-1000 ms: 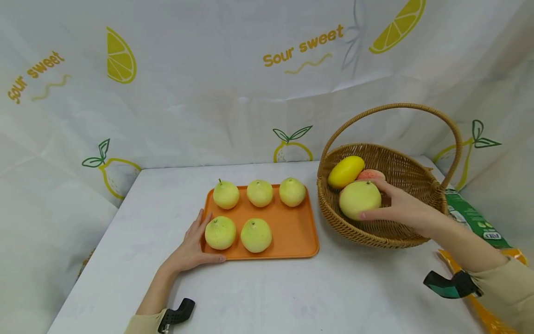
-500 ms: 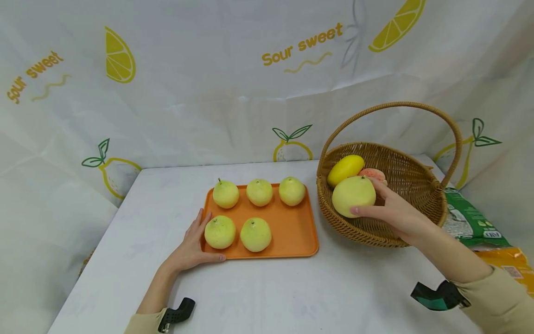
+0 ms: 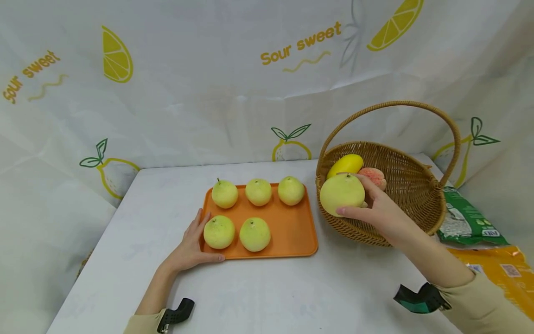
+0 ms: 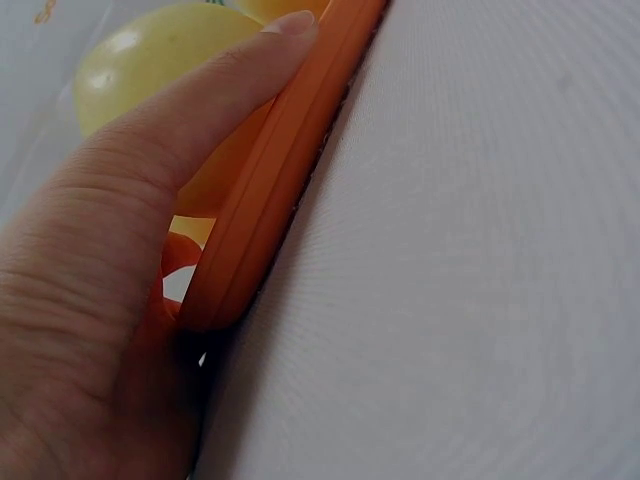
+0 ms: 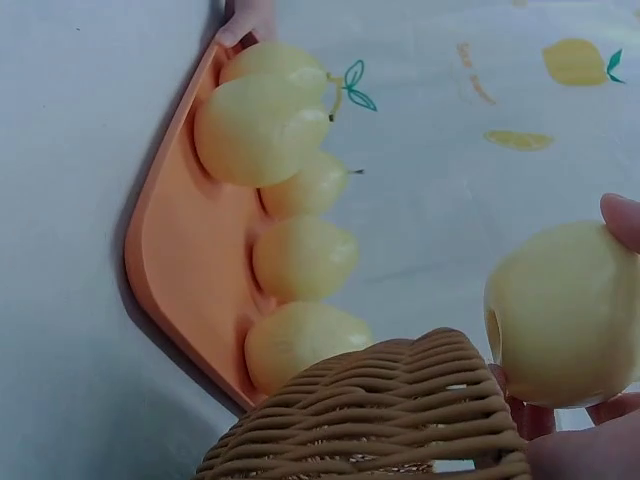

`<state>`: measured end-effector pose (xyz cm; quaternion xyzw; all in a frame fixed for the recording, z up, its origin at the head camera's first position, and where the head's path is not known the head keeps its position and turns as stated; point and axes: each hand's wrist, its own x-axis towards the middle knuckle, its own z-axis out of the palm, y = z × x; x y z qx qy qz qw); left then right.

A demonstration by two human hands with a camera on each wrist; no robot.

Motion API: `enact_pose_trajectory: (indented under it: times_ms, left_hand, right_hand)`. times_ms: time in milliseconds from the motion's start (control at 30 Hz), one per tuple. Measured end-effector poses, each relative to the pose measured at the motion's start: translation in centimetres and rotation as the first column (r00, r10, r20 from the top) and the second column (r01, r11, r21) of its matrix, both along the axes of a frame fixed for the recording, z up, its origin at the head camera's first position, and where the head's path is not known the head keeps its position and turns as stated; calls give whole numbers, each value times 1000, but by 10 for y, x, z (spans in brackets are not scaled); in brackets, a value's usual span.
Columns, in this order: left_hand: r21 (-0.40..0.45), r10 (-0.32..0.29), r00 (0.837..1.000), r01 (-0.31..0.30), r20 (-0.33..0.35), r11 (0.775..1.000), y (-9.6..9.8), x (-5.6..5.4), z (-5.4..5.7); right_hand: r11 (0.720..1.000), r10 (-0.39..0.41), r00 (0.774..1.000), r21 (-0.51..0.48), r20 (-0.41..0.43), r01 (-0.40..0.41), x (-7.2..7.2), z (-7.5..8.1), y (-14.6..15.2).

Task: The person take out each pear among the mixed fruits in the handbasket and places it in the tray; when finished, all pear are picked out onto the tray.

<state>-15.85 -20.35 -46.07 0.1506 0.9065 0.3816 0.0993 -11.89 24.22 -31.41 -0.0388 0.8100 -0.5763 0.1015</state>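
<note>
My right hand [image 3: 377, 206] grips a pale yellow-green pear [image 3: 343, 195] over the left rim of the wicker basket [image 3: 413, 195], thumb in front and fingers behind. In the right wrist view, this pear [image 5: 560, 315] sits between fingertips and thumb, above the woven rim. My left hand [image 3: 192, 248] rests at the front left corner of an orange tray [image 3: 292, 232]. Its thumb lies straight along the front rim, its fingers along the left side. On the tray sit three pears at the back and two at the front, among them a front pear [image 3: 255, 234].
Inside the basket are a yellow mango-shaped fruit [image 3: 347, 164] and a pinkish peach-like fruit [image 3: 372, 176]. A tall handle [image 3: 400, 103] arches over it. Right of the basket lie a green packet [image 3: 469, 222] and an orange packet [image 3: 500, 269]. A printed white cloth hangs behind the table.
My right hand has carried the pear leftward from inside the basket to its left rim, uncovering more of the peach-like fruit. My left hand stays at the tray.
</note>
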Motion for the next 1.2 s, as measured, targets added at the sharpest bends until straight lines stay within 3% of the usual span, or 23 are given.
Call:
enact_pose_trajectory:
  times_ms: [333,667,933,1200]
  left_hand:
    - [9,-8,1000,8,-16,1000,0,0,1]
    - [13,-3,1000,3,2,1000,0,1,2]
    - [12,-4,1000,4,0,1000,0,1,1]
    - [19,-3,1000,3,9,1000,0,2,2]
  right_hand:
    - [997,20,988,79,-151,-8,4,-1,-20]
    - [982,106,918,183,-382,-37,9,-13,-35]
    - [971,131,898,236,-421,-31,11,-17,-45]
    - [942,201,868,334,-454,-43,12,-28,-53]
